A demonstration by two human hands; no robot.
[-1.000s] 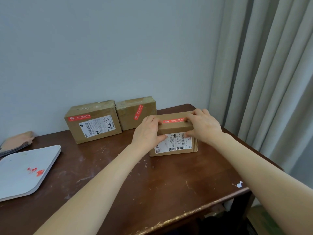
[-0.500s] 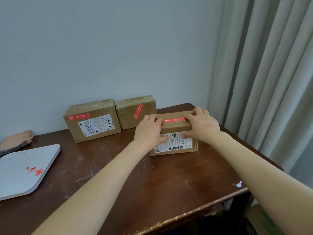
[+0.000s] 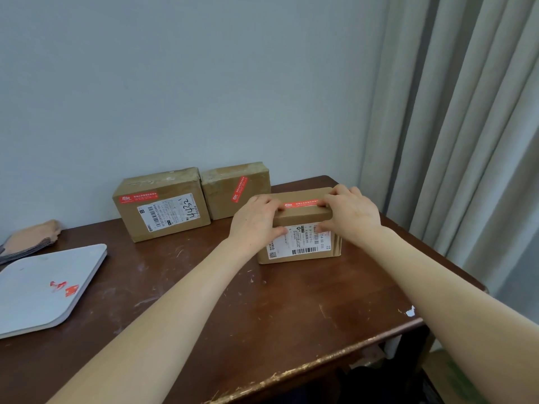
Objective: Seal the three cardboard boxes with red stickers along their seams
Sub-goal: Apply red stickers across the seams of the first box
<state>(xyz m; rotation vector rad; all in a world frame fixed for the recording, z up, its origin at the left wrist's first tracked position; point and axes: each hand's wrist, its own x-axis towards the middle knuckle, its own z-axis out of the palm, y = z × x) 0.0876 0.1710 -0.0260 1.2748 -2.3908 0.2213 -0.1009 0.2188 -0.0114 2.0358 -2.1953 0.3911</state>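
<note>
Three brown cardboard boxes stand on the dark wooden table (image 3: 262, 310). The nearest box (image 3: 300, 243) carries a red sticker (image 3: 302, 203) along its top front edge. My left hand (image 3: 256, 220) grips the box's left end, fingers on top and thumb on the front label. My right hand (image 3: 350, 212) grips the right end the same way, its fingers over the sticker's right end. Against the wall, a larger box (image 3: 163, 205) bears a red sticker (image 3: 138, 197) above its label. A smaller box (image 3: 236, 189) beside it has a slanted red sticker (image 3: 239, 189).
A white board (image 3: 43, 290) with red sticker scraps (image 3: 65, 288) lies at the left. A tan and grey object (image 3: 29, 239) sits behind it. Grey curtains (image 3: 466, 141) hang at the right. The table's front edge (image 3: 291, 374) is chipped.
Both thumbs have come down onto the front label of the near box. The fingers stay on the sticker's ends, and the box has hardly moved.
</note>
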